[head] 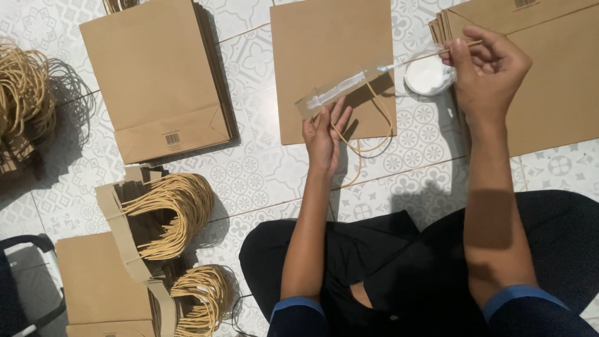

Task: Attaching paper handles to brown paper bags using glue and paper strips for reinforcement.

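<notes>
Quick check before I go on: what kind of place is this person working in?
Probably a home or small workshop floor used for assembling paper bags by hand. The person sits on patterned floor tiles, among stacks of flat brown paper bags, bundles of cord handles and a small glue dish.

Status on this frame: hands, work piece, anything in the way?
Left hand holds brown paper strip with rope handle, white glue smeared. Right hand holds thin stick over glue dish. Nothing in the way.
</notes>
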